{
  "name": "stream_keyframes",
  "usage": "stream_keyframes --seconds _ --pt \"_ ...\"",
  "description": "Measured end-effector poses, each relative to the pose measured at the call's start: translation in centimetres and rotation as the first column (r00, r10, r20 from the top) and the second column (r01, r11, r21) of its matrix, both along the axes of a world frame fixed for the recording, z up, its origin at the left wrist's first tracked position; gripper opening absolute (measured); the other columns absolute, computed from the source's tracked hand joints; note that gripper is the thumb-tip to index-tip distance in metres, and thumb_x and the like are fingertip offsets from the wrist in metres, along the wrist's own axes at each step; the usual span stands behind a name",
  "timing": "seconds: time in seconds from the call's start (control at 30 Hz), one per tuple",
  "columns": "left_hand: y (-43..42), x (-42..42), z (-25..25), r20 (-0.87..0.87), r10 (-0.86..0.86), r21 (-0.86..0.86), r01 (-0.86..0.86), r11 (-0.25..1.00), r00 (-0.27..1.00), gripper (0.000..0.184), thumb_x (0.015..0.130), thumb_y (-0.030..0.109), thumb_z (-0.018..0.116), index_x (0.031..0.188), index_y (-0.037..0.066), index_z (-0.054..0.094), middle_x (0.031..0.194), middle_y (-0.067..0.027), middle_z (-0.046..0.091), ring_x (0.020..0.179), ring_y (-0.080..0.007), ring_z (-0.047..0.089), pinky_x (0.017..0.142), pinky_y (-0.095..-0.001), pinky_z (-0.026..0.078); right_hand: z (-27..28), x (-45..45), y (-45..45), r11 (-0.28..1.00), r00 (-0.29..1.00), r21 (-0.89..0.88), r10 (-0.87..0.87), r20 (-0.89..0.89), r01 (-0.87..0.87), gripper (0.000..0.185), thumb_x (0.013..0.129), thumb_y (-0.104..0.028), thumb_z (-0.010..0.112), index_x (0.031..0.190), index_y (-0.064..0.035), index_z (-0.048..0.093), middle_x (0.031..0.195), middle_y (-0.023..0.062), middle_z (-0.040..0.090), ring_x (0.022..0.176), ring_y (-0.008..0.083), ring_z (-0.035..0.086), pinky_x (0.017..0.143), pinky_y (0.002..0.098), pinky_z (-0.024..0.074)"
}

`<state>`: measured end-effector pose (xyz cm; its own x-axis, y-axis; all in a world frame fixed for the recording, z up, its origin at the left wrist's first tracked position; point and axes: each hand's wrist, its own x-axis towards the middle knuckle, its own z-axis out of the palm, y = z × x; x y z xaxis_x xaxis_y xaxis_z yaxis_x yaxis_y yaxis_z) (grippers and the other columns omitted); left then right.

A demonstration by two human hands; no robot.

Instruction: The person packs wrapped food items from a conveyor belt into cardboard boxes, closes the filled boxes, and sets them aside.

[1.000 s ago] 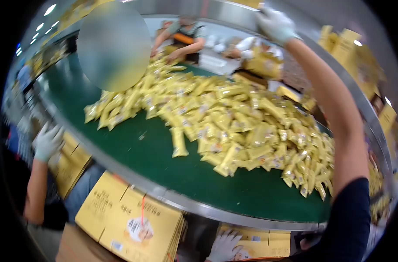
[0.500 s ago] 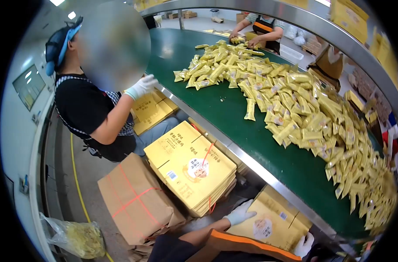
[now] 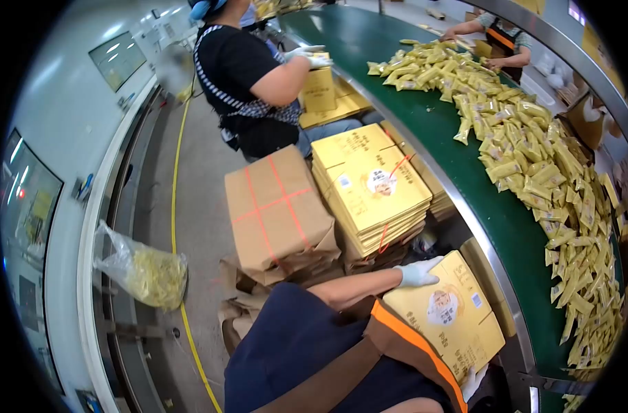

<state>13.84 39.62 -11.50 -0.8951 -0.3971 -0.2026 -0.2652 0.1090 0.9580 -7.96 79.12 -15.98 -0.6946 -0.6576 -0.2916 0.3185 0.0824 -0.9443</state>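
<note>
A stack of flat yellow cartons (image 3: 448,323), printed with a round white picture and a barcode, lies tilted in front of my apron. My left hand (image 3: 418,272), in a white glove, grips its upper left edge with the thumb on top. At the lower right corner, my gloved right hand (image 3: 473,382) holds the stack, its fingers partly hidden behind the carton and my apron. Just past the cartons runs the metal edge of a green conveyor belt (image 3: 403,117), heaped with yellow wrapped snack packets (image 3: 527,158).
A tied pile of yellow cartons (image 3: 358,199) stands beside a brown paper-wrapped bundle (image 3: 276,206). A co-worker (image 3: 238,69) handles a yellow box (image 3: 319,89). Another person (image 3: 506,45) works across the belt. A clear plastic bag (image 3: 148,272) lies on the floor.
My view has swung left, so the belt and packets sit farther right. Both hands stay on the cartons, which now appear more turned. The nearby co-worker's gloved hands are now at a yellow box.
</note>
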Motion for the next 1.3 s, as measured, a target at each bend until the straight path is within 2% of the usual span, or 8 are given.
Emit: stream_keyframes --seconds 0.17,0.3,0.43,0.7,0.77,0.9,0.97,1.3 --pt "-0.8 -1.2 -2.0 0.100 0.003 -0.185 0.016 0.983 0.995 0.081 0.087 0.036 0.062 0.153 0.003 0.028 0.154 -0.0270 0.032 0.143 -0.0338 0.034 0.115 -0.0345 0.029 -0.3 1.1 -0.2 0.993 0.984 -0.108 -0.033 0.173 0.052 0.062 0.099 -0.020 0.050 0.152 0.0012 0.027 0.146 0.0189 0.042 0.126 0.0265 0.049 0.106 0.0373 0.0402" --pt "-1.3 -1.2 -1.3 0.144 -0.087 -0.081 0.099 0.992 0.986 0.070 0.087 0.042 0.063 0.146 0.007 0.045 0.157 -0.0326 0.020 0.148 -0.0382 0.023 0.118 -0.0355 0.022 -1.9 1.1 0.2 0.983 0.936 0.183 0.043 -0.348 0.023 0.060 0.098 -0.021 0.051 0.148 0.0057 0.030 0.146 0.0161 0.043 0.127 0.0262 0.048 0.108 0.0380 0.0379" --pt "0.1 -0.2 0.6 0.225 -0.047 -0.236 0.101 0.966 0.973 0.071 0.089 0.046 0.062 0.145 0.005 0.046 0.155 -0.0315 0.025 0.146 -0.0413 0.025 0.118 -0.0370 0.023 6.4 5.1 -3.0 0.953 0.986 -0.298 0.004 0.168 0.047 0.057 0.097 -0.017 0.046 0.148 0.0034 0.032 0.146 0.0172 0.045 0.132 0.0266 0.046 0.111 0.0381 0.0366" --pt "-0.9 0.5 3.7 -0.110 0.122 0.253 -0.091 0.963 0.986 0.076 0.090 0.028 0.069 0.150 -0.002 0.033 0.148 -0.0183 0.044 0.134 -0.0251 0.045 0.111 -0.0351 0.036 4.5 4.7 -1.4 0.948 0.920 -0.118 -0.315 -0.234 0.295 0.062 0.093 -0.013 0.055 0.147 0.0053 0.030 0.148 0.0214 0.039 0.136 0.0295 0.041 0.114 0.0408 0.0316" --pt "-0.8 0.9 7.4 -0.237 0.335 0.605 -0.131 0.786 0.912 0.081 0.087 0.029 0.072 0.151 0.000 0.031 0.140 -0.0162 0.052 0.128 -0.0215 0.050 0.109 -0.0351 0.039 7.5 3.3 -2.2 0.907 0.832 -0.334 -0.383 -0.401 0.256 0.063 0.094 -0.010 0.059 0.148 0.0039 0.031 0.146 0.0179 0.043 0.135 0.0278 0.041 0.114 0.0400 0.0291" --pt "-3.8 0.9 13.3 -0.452 -0.094 0.444 0.315 0.839 0.887 0.064 0.090 0.018 0.069 0.145 0.001 0.041 0.131 -0.0082 0.060 0.122 -0.0191 0.055 0.107 -0.0349 0.040 24.0 2.4 -6.2 0.871 -0.139 -0.016 0.060 -0.988 0.491 0.071 0.085 -0.015 0.068 0.145 0.0049 0.036 0.147 0.0251 0.041 0.136 0.0427 0.039 0.116 0.0504 0.0272" --pt "-4.0 0.5 14.7 -0.310 -0.286 0.310 0.381 0.871 0.907 0.051 0.092 0.015 0.064 0.138 -0.001 0.048 0.129 -0.0090 0.062 0.118 -0.0182 0.058 0.104 -0.0342 0.044 26.6 1.9 -8.3 0.903 -0.183 0.307 0.371 -0.911 0.302 0.065 0.082 -0.010 0.066 0.141 0.0037 0.043 0.141 0.0239 0.046 0.133 0.0429 0.042 0.115 0.0514 0.0285" --pt "-2.7 -0.8 14.3 -0.352 -0.037 0.324 0.159 0.933 0.935 0.050 0.094 0.021 0.063 0.136 -0.003 0.050 0.129 -0.0117 0.062 0.117 -0.0199 0.058 0.103 -0.0341 0.045 24.5 1.1 -8.4 0.914 -0.250 0.226 0.319 -0.914 0.338 0.037 0.085 -0.003 0.061 0.122 0.0015 0.060 0.111 0.0163 0.060 0.104 0.0364 0.056 0.094 0.0465 0.0416"
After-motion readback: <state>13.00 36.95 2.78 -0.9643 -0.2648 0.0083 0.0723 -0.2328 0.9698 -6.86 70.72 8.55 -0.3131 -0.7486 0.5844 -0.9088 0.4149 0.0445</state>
